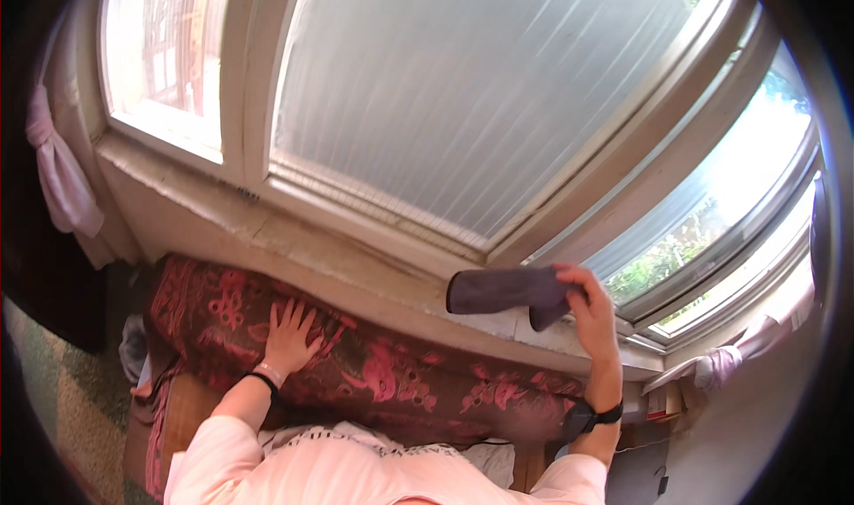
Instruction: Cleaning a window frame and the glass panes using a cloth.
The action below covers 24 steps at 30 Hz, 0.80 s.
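My left hand (292, 336) lies flat with its fingers spread on a dark red floral cover (382, 376), which is draped over a long piece of furniture below the window. Up at the right, my right hand (589, 305) grips a folded dark grey cloth (498, 292) by its right end. The cloth stretches out leftward in front of the window sill (374, 278); whether it touches the sill I cannot tell. Part of my right hand's grip is hidden behind the cloth.
A large ribbed window pane (463, 96) in a pale frame rises ahead. To the right is another window (703, 229) with greenery outside. Knotted pale curtains hang at the left (67, 176) and right (716, 367). A speckled floor (71, 398) shows at the lower left.
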Motion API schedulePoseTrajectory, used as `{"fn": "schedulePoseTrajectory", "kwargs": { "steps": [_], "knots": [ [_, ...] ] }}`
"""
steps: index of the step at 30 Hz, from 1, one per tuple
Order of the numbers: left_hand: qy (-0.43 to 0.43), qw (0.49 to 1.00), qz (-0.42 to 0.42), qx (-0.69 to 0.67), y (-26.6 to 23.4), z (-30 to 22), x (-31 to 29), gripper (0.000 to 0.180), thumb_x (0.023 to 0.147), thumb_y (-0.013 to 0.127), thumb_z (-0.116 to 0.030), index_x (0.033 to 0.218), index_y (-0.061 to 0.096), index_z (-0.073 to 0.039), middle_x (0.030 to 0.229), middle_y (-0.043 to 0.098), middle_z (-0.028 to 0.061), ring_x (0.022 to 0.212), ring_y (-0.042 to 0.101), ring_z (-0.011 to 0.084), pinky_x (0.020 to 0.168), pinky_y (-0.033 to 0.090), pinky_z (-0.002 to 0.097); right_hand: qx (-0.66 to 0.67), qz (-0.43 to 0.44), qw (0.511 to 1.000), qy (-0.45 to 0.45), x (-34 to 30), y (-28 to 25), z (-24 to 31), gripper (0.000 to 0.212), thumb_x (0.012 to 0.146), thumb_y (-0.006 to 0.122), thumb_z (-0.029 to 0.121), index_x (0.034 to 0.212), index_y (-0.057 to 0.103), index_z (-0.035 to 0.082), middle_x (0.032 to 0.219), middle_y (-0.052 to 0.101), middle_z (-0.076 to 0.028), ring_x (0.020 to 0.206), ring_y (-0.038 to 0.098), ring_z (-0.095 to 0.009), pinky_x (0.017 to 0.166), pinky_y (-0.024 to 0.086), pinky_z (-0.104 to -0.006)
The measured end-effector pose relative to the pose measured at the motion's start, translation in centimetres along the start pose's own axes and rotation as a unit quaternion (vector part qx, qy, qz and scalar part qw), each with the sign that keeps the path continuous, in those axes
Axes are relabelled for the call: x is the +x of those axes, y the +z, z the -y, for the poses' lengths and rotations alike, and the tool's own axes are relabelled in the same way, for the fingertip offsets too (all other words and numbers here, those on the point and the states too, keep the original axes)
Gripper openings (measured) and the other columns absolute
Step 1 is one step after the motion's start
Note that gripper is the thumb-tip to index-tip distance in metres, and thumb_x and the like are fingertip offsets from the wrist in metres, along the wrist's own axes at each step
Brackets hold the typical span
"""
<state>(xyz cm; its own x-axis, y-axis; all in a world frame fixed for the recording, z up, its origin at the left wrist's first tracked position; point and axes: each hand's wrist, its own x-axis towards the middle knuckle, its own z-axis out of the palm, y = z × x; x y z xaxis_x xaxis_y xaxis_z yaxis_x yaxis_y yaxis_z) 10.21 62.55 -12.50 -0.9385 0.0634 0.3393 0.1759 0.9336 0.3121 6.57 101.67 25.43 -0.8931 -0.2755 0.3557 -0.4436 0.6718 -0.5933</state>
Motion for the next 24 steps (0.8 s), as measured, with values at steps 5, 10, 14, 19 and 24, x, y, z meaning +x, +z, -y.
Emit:
{"fn": "schedulePoseTrajectory", "kwargs": {
  "steps": [5, 10, 14, 19, 24],
  "knots": [
    [-0.001, 1.000, 0.022, -0.014, 0.2, -1.0, 0.6, 0.066, 0.085, 0.060, -0.047, 0.139, 0.052, -0.010, 0.148, 0.040, 0.0174, 0.143, 0.028, 0.0350, 0.118, 0.009, 0.0597, -0.076, -0.167, 0.956, -0.230, 9.2, -6.1, 7.9, 0.037, 0.086, 0.045, -0.013, 0.115, 0.062, 0.004, 0.122, 0.063, -0.011, 0.117, 0.057, -0.021, 0.102, 0.042, -0.0310],
    [-0.013, 1.000, 0.010, -0.019, -0.2, -0.2, -0.2, 0.068, 0.082, 0.061, -0.048, 0.137, 0.053, -0.009, 0.148, 0.041, 0.0188, 0.142, 0.029, 0.0355, 0.119, 0.008, 0.0586, -0.343, -0.420, 0.751, -0.377, 18.5, -11.6, 15.2, 0.024, 0.089, 0.061, 0.000, 0.112, 0.060, 0.005, 0.121, 0.057, -0.015, 0.120, 0.054, -0.032, 0.100, 0.044, -0.0384],
    [-0.001, 1.000, -0.001, 0.001, 0.3, -0.4, -0.1, 0.067, 0.082, 0.062, -0.050, 0.137, 0.054, -0.011, 0.147, 0.042, 0.0170, 0.142, 0.030, 0.0344, 0.118, 0.009, 0.0593, -0.432, -0.497, 0.621, -0.425, 23.8, -16.8, 17.7, 0.017, 0.088, 0.068, 0.011, 0.103, 0.062, 0.008, 0.110, 0.056, -0.012, 0.112, 0.055, -0.031, 0.093, 0.046, -0.0417],
    [-0.007, 1.000, 0.002, -0.012, 0.4, -0.4, 0.0, 0.068, 0.082, 0.061, -0.050, 0.136, 0.055, -0.011, 0.147, 0.042, 0.0171, 0.142, 0.030, 0.0341, 0.118, 0.008, 0.0596, -0.457, -0.554, 0.654, -0.240, 28.5, -15.9, 14.8, 0.014, 0.088, 0.068, 0.026, 0.098, 0.071, 0.018, 0.103, 0.066, -0.004, 0.107, 0.060, -0.027, 0.099, 0.040, -0.0441],
    [-0.017, 1.000, 0.009, -0.024, 0.6, 0.0, 0.0, 0.068, 0.081, 0.061, -0.051, 0.136, 0.055, -0.011, 0.147, 0.042, 0.0171, 0.142, 0.030, 0.0337, 0.118, 0.008, 0.0603, -0.570, -0.528, 0.581, -0.244, 27.3, -12.2, 12.5, 0.058, 0.097, 0.046, 0.058, 0.137, 0.055, 0.017, 0.147, 0.046, -0.011, 0.139, 0.036, -0.034, 0.113, 0.015, -0.0642]
  ]
}}
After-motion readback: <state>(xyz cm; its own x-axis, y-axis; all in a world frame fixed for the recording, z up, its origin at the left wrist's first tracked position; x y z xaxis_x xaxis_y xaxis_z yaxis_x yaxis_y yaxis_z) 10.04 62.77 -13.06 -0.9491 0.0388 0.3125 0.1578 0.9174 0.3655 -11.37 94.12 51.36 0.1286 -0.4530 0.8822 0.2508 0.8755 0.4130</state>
